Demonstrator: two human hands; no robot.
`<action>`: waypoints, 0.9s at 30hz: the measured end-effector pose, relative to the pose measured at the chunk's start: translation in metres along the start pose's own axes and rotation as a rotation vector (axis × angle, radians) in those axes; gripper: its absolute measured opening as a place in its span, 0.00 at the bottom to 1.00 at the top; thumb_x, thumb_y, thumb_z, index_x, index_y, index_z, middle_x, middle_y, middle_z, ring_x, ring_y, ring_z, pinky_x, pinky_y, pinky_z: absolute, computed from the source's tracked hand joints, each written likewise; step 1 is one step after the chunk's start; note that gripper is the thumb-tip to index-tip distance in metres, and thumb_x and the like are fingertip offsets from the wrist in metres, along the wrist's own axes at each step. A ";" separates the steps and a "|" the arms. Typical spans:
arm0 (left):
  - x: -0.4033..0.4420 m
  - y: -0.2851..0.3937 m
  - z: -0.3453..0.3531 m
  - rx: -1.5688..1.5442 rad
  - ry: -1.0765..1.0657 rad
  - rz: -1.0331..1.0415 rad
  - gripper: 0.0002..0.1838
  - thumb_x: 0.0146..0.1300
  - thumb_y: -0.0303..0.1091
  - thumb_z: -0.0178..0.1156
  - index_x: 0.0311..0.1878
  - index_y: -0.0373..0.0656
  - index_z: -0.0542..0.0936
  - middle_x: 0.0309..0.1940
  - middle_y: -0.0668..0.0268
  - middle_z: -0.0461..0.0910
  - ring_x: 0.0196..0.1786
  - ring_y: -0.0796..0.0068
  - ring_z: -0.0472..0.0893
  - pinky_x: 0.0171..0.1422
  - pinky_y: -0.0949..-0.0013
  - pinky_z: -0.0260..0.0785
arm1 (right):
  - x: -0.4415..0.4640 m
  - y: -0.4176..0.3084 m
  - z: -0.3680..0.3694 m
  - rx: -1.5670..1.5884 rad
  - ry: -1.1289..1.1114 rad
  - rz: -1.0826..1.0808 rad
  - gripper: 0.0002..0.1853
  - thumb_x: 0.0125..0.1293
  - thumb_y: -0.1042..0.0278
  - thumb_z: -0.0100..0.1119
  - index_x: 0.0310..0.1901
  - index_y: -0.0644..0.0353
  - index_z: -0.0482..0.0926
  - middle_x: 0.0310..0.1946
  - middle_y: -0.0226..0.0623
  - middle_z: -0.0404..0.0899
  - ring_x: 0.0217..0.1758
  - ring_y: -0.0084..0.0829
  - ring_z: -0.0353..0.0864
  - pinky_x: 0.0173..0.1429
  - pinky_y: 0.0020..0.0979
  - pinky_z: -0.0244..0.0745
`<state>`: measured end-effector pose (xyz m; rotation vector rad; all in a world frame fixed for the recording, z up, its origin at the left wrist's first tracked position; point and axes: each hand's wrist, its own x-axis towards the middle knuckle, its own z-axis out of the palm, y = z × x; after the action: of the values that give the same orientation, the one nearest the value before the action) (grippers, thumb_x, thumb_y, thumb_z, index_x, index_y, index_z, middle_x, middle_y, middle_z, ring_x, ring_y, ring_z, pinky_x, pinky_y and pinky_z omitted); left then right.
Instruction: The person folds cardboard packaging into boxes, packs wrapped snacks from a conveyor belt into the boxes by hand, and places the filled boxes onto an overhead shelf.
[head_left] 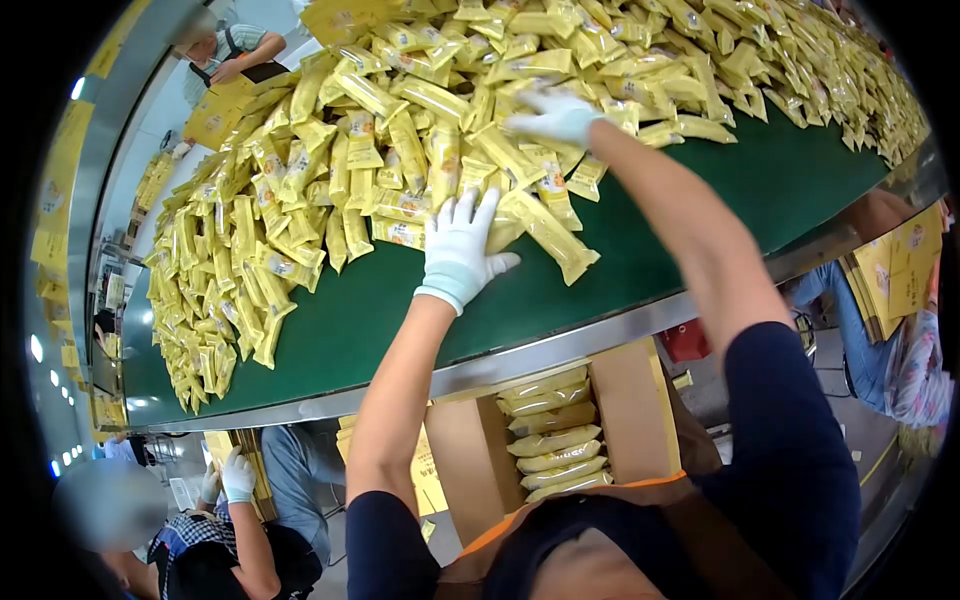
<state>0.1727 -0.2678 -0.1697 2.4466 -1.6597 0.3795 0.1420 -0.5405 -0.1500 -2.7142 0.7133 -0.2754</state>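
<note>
Both of my hands wear white gloves. My left hand (462, 247) lies with its fingers spread at the near edge of a heap of yellow packets (405, 148), its fingertips touching them. Farther forward and to the right, my right hand (556, 116) reaches over the heap, blurred by motion; whether its fingers hold a packet is not clear. One packet (549, 236) lies just right of my left hand on the green belt (650, 235). Below the belt's edge, an open cardboard box (465, 455) holds a row of several similar packets (555, 442).
A metal rail (575, 338) runs along the belt's near side. A co-worker (215, 530) in gloves is at the lower left, another person (228, 55) stands across at the upper left. Flat yellow cartons (895, 270) are stacked at the right.
</note>
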 end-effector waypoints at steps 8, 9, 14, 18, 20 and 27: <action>-0.075 -0.025 -0.046 0.018 -0.196 -0.011 0.43 0.44 0.36 0.74 0.68 0.55 0.70 0.54 0.62 0.77 0.59 0.56 0.75 0.68 0.54 0.62 | -0.072 -0.082 0.008 -0.257 -0.438 -0.662 0.42 0.53 0.33 0.61 0.69 0.41 0.69 0.70 0.37 0.67 0.75 0.40 0.60 0.71 0.50 0.63; -0.089 -0.032 -0.052 -0.020 -0.247 -0.085 0.43 0.43 0.36 0.75 0.67 0.54 0.71 0.52 0.62 0.77 0.58 0.56 0.75 0.67 0.54 0.63 | -0.081 -0.072 0.005 -0.296 -0.390 -0.763 0.40 0.54 0.36 0.62 0.69 0.41 0.69 0.69 0.36 0.67 0.75 0.41 0.60 0.72 0.51 0.60; -0.149 -0.051 -0.054 -0.142 -0.071 -0.325 0.42 0.39 0.42 0.79 0.61 0.49 0.74 0.44 0.61 0.79 0.47 0.56 0.79 0.51 0.57 0.73 | -0.132 -0.031 -0.028 -0.244 0.091 -0.620 0.31 0.59 0.40 0.63 0.61 0.47 0.77 0.54 0.40 0.80 0.59 0.45 0.77 0.62 0.47 0.70; -0.149 -0.042 -0.047 -0.009 0.013 -0.295 0.38 0.38 0.44 0.79 0.57 0.49 0.76 0.40 0.62 0.80 0.43 0.57 0.81 0.46 0.57 0.73 | -0.203 -0.045 -0.027 -0.191 -0.254 -0.116 0.37 0.55 0.27 0.58 0.45 0.60 0.80 0.31 0.47 0.84 0.35 0.46 0.86 0.39 0.44 0.79; -0.138 -0.037 -0.043 0.048 -0.078 -0.290 0.39 0.39 0.45 0.79 0.57 0.49 0.76 0.40 0.61 0.80 0.42 0.57 0.81 0.45 0.57 0.73 | -0.215 -0.043 0.000 -0.115 -0.230 -0.089 0.30 0.56 0.37 0.61 0.45 0.59 0.79 0.33 0.48 0.84 0.37 0.48 0.85 0.42 0.45 0.79; -0.151 -0.061 -0.066 -0.300 -0.233 -0.461 0.35 0.50 0.44 0.73 0.62 0.46 0.75 0.50 0.55 0.81 0.51 0.53 0.82 0.54 0.58 0.75 | -0.253 0.001 -0.031 0.143 -0.272 -0.185 0.19 0.56 0.61 0.58 0.47 0.60 0.73 0.37 0.52 0.82 0.41 0.53 0.82 0.47 0.45 0.77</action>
<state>0.1685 -0.0931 -0.1513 2.5981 -1.0632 -0.2078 -0.0831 -0.4218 -0.1473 -2.6124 0.3535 0.0037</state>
